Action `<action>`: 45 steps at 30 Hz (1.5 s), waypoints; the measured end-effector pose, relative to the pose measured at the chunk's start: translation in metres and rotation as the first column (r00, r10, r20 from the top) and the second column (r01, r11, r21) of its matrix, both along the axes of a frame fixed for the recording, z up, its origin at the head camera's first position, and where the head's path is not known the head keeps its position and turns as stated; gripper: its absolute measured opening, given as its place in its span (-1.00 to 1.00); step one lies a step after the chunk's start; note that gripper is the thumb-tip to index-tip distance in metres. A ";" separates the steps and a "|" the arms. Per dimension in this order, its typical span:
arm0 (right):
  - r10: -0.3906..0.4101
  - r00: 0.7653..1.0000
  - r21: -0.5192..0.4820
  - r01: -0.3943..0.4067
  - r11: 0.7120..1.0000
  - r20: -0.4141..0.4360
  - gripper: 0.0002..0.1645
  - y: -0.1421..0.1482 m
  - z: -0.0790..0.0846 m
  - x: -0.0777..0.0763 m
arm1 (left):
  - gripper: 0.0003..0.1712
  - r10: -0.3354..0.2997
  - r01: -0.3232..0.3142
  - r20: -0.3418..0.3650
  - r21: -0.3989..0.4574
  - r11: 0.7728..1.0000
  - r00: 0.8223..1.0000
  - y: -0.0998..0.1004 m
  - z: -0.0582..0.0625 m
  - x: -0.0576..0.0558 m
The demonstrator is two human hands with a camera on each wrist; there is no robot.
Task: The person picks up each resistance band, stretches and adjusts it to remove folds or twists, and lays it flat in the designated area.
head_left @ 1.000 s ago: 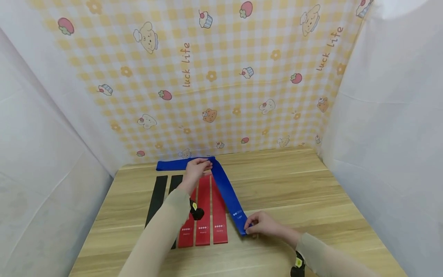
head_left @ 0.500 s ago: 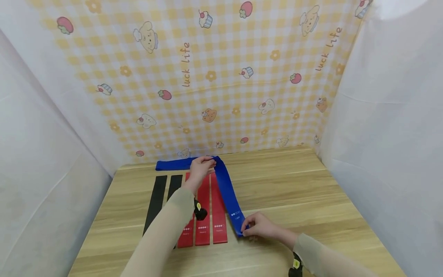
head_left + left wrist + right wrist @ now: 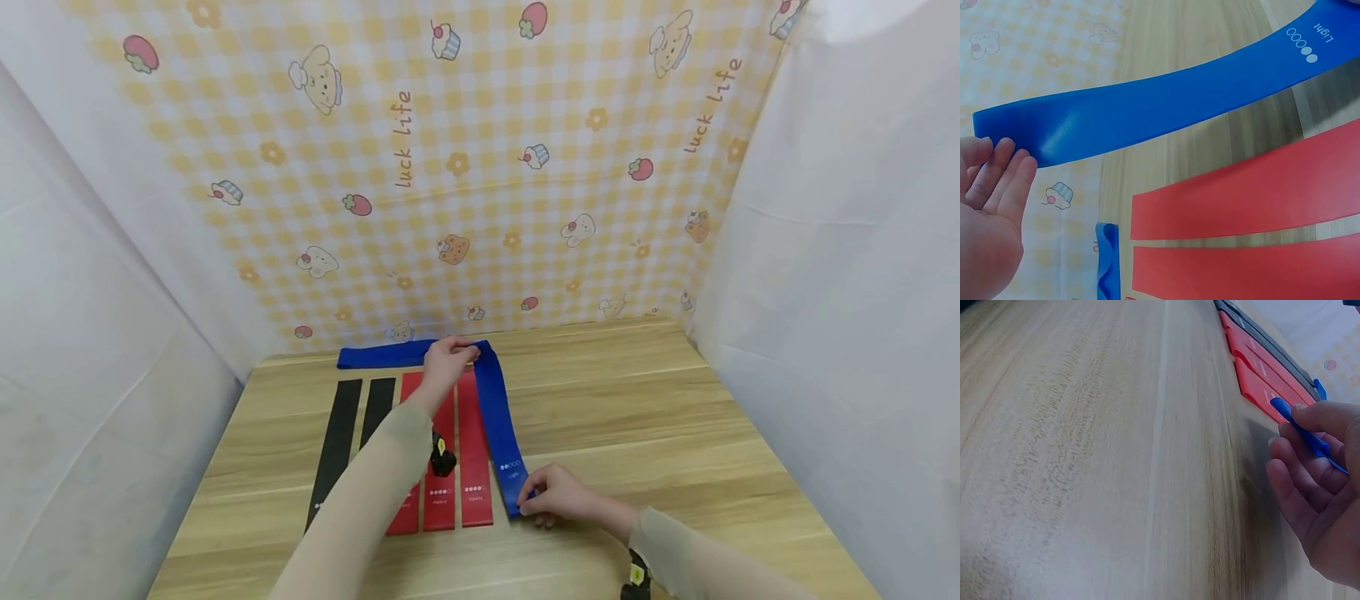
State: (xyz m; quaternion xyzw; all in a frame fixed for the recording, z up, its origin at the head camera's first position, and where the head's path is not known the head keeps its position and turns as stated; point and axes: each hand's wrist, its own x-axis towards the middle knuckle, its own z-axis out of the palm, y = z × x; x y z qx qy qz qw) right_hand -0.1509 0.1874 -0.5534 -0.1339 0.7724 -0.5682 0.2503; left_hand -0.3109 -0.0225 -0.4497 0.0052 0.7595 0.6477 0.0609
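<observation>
A blue resistance band [image 3: 498, 417] marked "Light" stretches lengthwise between my hands, just right of the red bands. At its far end my left hand [image 3: 447, 363] pinches it between thumb and fingers; the left wrist view shows this hand [image 3: 997, 206] and the band [image 3: 1166, 107] raised over the table. My right hand [image 3: 564, 493] pinches the near end, close to the tabletop. In the right wrist view, the thumb of that hand [image 3: 1325, 481] presses the band's end [image 3: 1300, 428] against the fingers.
Red resistance bands [image 3: 476, 450] marked "Heavy" lie side by side, with black bands [image 3: 337, 433] to their left, partly behind my left arm. Another blue band [image 3: 371, 358] lies across the table's back edge. A checked cloth [image 3: 480, 208] hangs behind; white sheets [image 3: 832, 250] flank the wooden table [image 3: 637, 400].
My left hand has moved right along the back with the band's far end. My right hand has shifted slightly left and nearer, so the band runs straighter, alongside the red bands.
</observation>
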 end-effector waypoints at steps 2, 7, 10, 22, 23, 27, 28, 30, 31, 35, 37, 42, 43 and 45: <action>-0.005 1.000 0.006 0.005 1.000 0.012 -0.88 -0.002 0.001 0.001 | -0.74 -0.009 0.009 -0.006 -0.011 1.000 1.000 0.002 0.001 0.001; -0.026 0.999 0.021 0.025 0.999 0.032 -0.92 -0.005 0.004 0.002 | -0.74 -0.026 0.025 -0.015 -0.062 0.998 1.000 0.006 0.001 0.002; -0.036 0.998 0.037 0.034 0.999 0.043 -0.92 -0.007 0.005 0.002 | -0.74 -0.036 0.034 -0.017 -0.099 0.995 0.999 0.009 0.001 0.002; -0.035 0.995 0.034 0.032 0.999 0.097 -0.91 -0.009 0.006 0.001 | -0.75 -0.065 0.061 -0.037 -0.101 0.993 0.997 0.018 0.001 0.001; -0.035 0.995 0.037 0.031 0.999 0.097 -0.91 -0.010 0.006 0.001 | -0.76 -0.066 0.062 -0.038 -0.103 0.993 0.997 0.019 0.000 0.001; -0.040 0.995 0.045 0.036 0.998 0.095 -0.90 -0.011 0.004 0.002 | -0.78 -0.071 0.066 -0.042 -0.102 0.993 0.997 0.020 -0.001 0.001; -0.043 0.995 0.048 0.038 0.998 0.093 -0.90 -0.011 0.004 0.002 | -0.78 -0.072 0.068 -0.040 -0.099 0.993 0.997 0.020 -0.001 0.001; -0.044 0.995 0.051 0.039 0.998 0.095 -0.90 -0.012 0.005 0.002 | -0.78 -0.075 0.071 -0.037 -0.095 0.993 0.996 0.021 -0.001 0.000; -0.043 0.994 0.051 0.038 0.998 0.097 -0.91 -0.012 0.005 0.002 | -0.78 -0.077 0.074 -0.036 -0.093 0.993 0.996 0.021 -0.001 -0.001; -0.037 0.994 0.048 0.032 0.998 0.102 -0.91 -0.013 0.006 0.003 | -0.79 -0.088 0.084 -0.033 -0.106 0.991 0.996 0.022 -0.001 0.000; -0.034 0.994 0.047 0.029 0.998 0.099 -0.90 -0.013 0.005 0.003 | -0.80 -0.095 0.091 -0.033 -0.116 0.989 0.995 0.022 -0.001 0.000; -0.034 0.995 0.051 0.030 0.998 0.093 -0.89 -0.014 0.004 0.003 | -0.82 -0.111 0.105 -0.035 -0.136 0.985 0.993 0.021 -0.002 0.001; -0.035 0.995 0.051 0.030 0.998 0.097 -0.89 -0.014 0.003 0.003 | -0.82 -0.111 0.105 -0.035 -0.138 0.985 0.993 0.021 -0.002 0.001; -0.033 0.995 0.050 0.028 0.998 0.097 -0.89 -0.015 0.003 0.003 | -0.83 -0.112 0.106 -0.033 -0.144 0.984 0.993 0.021 -0.003 0.001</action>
